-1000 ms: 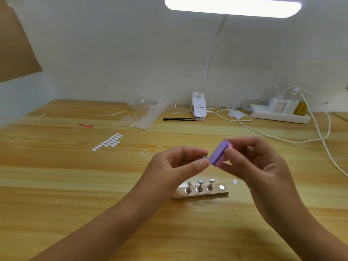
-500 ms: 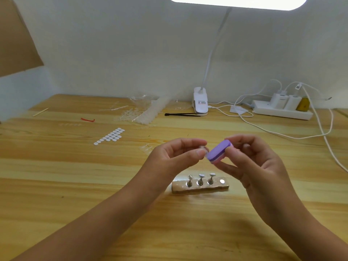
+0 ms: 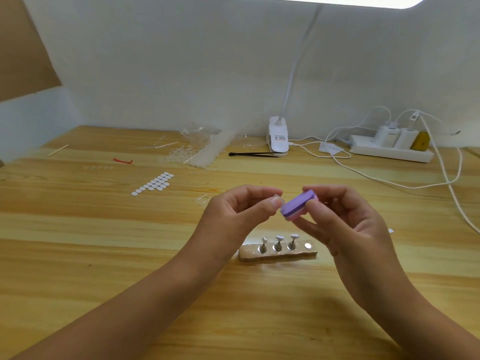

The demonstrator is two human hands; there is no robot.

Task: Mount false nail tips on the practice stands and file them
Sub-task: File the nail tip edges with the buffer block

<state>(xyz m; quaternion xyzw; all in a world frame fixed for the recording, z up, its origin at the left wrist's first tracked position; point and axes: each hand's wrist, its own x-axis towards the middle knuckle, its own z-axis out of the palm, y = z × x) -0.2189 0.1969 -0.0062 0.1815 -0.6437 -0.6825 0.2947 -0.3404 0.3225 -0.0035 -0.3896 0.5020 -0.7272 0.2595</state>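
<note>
False nail tip (image 3: 277, 197), small, clear and mostly hidden, sat pinched between the thumb and fingertips of the left hand (image 3: 233, 214), held in the air above the middle of the wooden table (image 3: 78, 255). Whether it rode on a stand of its own could not be told. The right hand (image 3: 348, 219) gripped a purple buffer block (image 3: 298, 204) between thumb and fingers, with one end of the block touching the tip or just short of it. The two hands were close together, nearly meeting.

Below them, toward the near edge, lay the stand base (image 3: 278, 252) with three metal stands (image 3: 278, 242) upright and one bare socket (image 3: 307, 246) at its right end.

The step in hand looked like filing. To do it well, the left pinch should probably be firm and low on the tip, leaving its edge free. The block would then cross that edge in light, short strokes at an even angle. Too much pressure could flick so small a piece out of the fingers. Spare tips (image 3: 200, 154) lay heaped by the far edge.
</note>
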